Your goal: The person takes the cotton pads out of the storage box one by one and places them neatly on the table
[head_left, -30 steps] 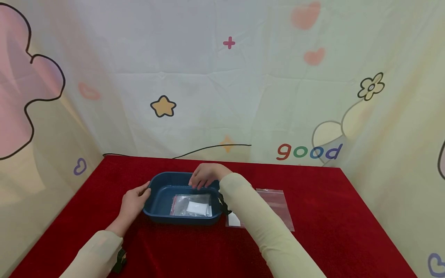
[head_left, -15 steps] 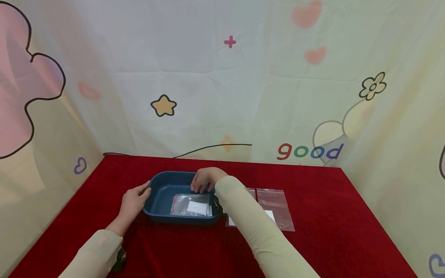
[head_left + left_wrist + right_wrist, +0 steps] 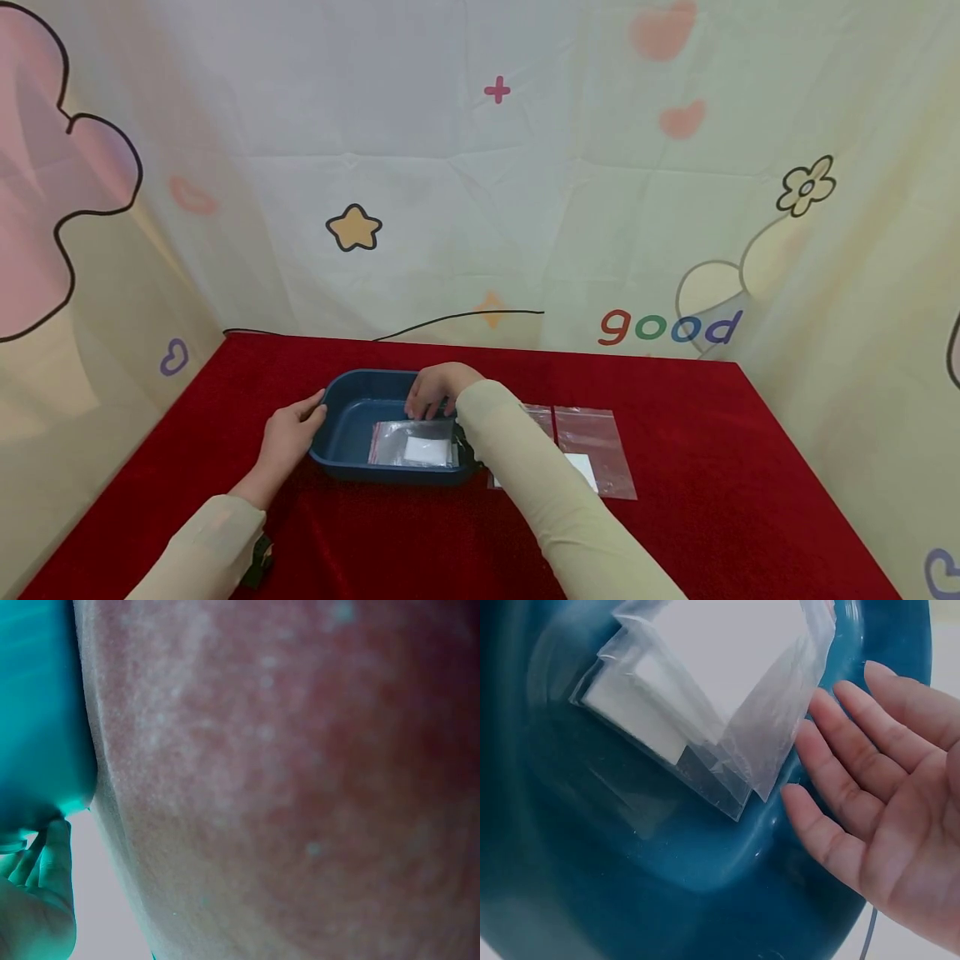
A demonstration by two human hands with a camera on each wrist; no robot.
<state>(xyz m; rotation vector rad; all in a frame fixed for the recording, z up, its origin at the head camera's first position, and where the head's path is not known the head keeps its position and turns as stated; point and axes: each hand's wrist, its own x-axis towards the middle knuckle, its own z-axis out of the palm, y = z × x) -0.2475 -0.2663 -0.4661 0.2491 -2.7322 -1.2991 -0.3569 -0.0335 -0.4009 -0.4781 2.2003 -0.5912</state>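
reaching into the blue tray point(image 3: 397, 476), the right hand point(image 3: 442, 387) has its fingers straight and loose, gripping nothing, with the tips right at the edge of the stacked plastic bags point(image 3: 408, 442), which lie flat on the tray floor toward its right end. the likeliest trouble is two bags coming up together, since they overlap and thin plastic tends to cling; a slick edge could also slide away under the fingertips rather than lift. the left hand point(image 3: 288, 429) meets the tray's left rim, though i cannot tell whether its fingers pinch it or merely rest there; if that hold is weak, a push from inside might skid the tray across the red cloth point(image 3: 405, 533). the right sleeve point(image 3: 555, 500) crosses above the bags on the table point(image 3: 600, 437) and could brush them askew. compared with a second ago, the right hand is lower and nearer the stack, and its forearm has shifted left, baring more of the table bags; the left hand and tray look unmoved.
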